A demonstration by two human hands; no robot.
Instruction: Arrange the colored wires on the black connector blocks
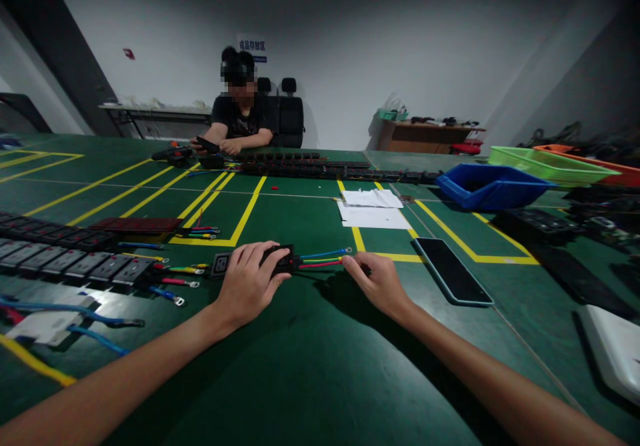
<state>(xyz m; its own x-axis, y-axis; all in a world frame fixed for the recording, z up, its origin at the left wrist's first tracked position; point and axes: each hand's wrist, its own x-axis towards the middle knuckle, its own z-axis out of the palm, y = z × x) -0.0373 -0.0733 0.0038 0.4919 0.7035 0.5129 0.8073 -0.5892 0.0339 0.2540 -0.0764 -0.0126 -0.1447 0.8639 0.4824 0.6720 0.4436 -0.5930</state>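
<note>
My left hand (253,274) is closed over a black socket module (220,265) on the green table, fingers across its top and thumb along the near side. From the module's right end run blue, yellow-green and red wires (320,261). My right hand (375,278) pinches the far ends of the red and yellow-green wires between thumb and index finger. The blue wire (327,254) ends in a bare ring terminal just beyond those fingertips. Left of my left hand lie rows of joined socket modules (100,263) with coloured wires and ring terminals.
A phone (453,271) lies right of my right hand, with white papers (373,208) farther back. Blue (493,186) and green bins (550,166) stand at the right. Across the table (300,359) sits a person (243,116) holding a dark part. Loose thick cables (70,309) lie at the left.
</note>
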